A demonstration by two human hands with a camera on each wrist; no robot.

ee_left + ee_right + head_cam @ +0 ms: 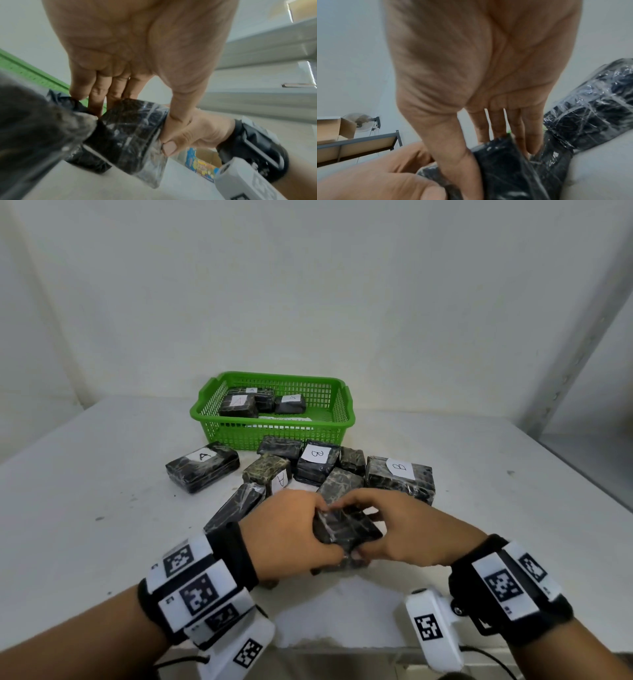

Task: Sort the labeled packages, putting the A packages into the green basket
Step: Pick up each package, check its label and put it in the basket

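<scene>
Both hands grip one black plastic-wrapped package (346,529) near the table's front; no label shows on it. My left hand (294,539) holds its left side, and my right hand (394,529) holds its right side. The left wrist view shows the package (130,136) between my left fingers and the right thumb. The green basket (274,436) stands behind, with three A packages (239,405) inside. On the table lie an A package (202,467), a tilted A package (270,472) and two B packages (317,463) (400,477), among other unlabeled-side ones.
A long black package (236,508) lies just beside my left wrist. The white table (102,525) meets a white wall behind the basket. A grey metal shelf post (582,337) rises at the right. A cardboard box (204,161) sits below the table edge.
</scene>
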